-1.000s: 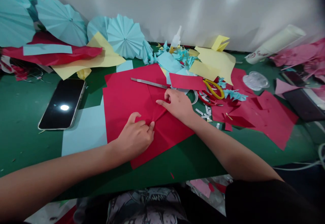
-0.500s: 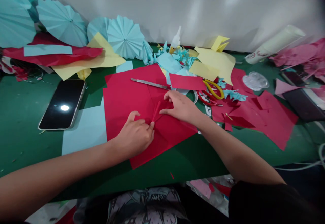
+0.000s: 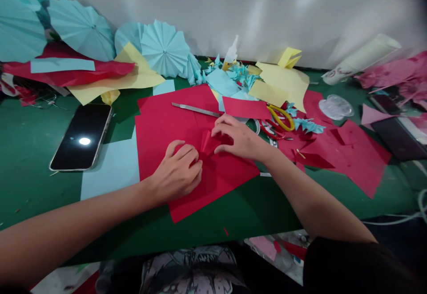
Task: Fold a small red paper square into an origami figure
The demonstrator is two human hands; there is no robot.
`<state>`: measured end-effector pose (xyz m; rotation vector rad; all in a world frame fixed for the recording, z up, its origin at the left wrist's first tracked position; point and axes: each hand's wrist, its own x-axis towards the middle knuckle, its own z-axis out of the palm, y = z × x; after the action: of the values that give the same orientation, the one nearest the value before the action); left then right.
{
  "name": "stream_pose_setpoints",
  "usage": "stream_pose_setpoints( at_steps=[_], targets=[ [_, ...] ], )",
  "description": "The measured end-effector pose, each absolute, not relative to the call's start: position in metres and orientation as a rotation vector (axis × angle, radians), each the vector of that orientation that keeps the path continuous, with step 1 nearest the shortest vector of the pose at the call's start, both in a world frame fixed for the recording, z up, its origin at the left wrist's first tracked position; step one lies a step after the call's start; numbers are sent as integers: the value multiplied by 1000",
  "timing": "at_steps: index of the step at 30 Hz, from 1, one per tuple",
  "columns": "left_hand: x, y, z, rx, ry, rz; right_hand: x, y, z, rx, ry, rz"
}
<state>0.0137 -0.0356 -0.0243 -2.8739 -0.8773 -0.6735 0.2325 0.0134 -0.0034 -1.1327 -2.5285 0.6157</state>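
Fingers of the right hand [image 3: 242, 140] curve with thumb and forefinger parted, just right of a small folded red piece [image 3: 206, 142]; whether they touch it, I cannot tell. Those of the left hand [image 3: 176, 169] curl down over the red sheet [image 3: 162, 136], just left of and nearer the body than the fold; their grip is hidden. The red sheet reaches out past both sets of fingers, its near corner pointing bodyward below the left ones. Between that slanting near edge and the table's front edge, a band of green tabletop [image 3: 233, 214] runs on the body side of the fingers. Just beyond the right fingertips lies a slim metal blade [image 3: 196, 109], hemming the far side. Past the right knuckles sit a red strip [image 3: 245, 107] and yellow-handled scissors [image 3: 283, 118]. Leftward of the left fingers, a pale blue sheet [image 3: 111, 171] pokes out, then a phone [image 3: 82, 138]. Farthest beyond stand pleated blue rosettes [image 3: 163, 47].
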Motion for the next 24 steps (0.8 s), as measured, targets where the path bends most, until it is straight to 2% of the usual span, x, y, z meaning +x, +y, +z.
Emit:
stream_pose_setpoints(
  at_steps=[6,24],
  targets=[
    [12,-32,-27,-3017,-882,-613,237,18,-8,-958,-2626,648],
    [8,-25,-30,-3115,-885,-600,229,20,-16,-1059,-2509,554]
  ],
)
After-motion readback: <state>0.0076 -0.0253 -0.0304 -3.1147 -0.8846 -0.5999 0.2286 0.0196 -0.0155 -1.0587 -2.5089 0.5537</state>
